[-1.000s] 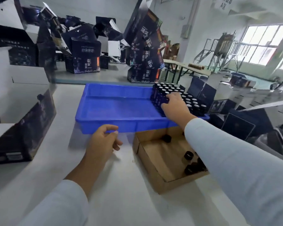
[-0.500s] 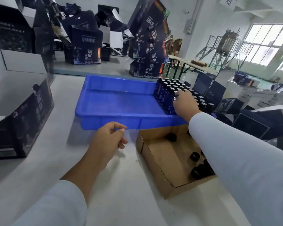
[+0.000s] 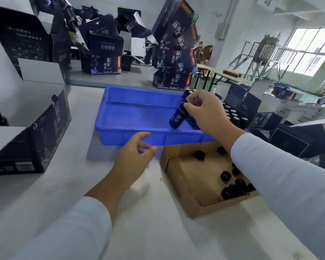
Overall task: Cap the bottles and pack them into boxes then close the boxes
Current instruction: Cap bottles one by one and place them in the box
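On the tabletop (image 3: 45, 194) sits a blue tray (image 3: 131, 117), with a cardboard tray (image 3: 184, 186) of loose caps (image 3: 225, 175) just in front. The right hand (image 3: 206, 111) pinches tilted bottles (image 3: 178, 117) by their necks, above the blue tray's right end. The left hand (image 3: 133, 160) hovers near the tray's front wall, its grip loosely curled and holding nothing.

A factory packing hall is showing itself here: printed cartons (image 3: 103, 59) are piling up on the floor, metal machinery (image 3: 266, 51) is standing by big windows (image 3: 311, 47), and work tables (image 3: 223, 74) are lining the room.
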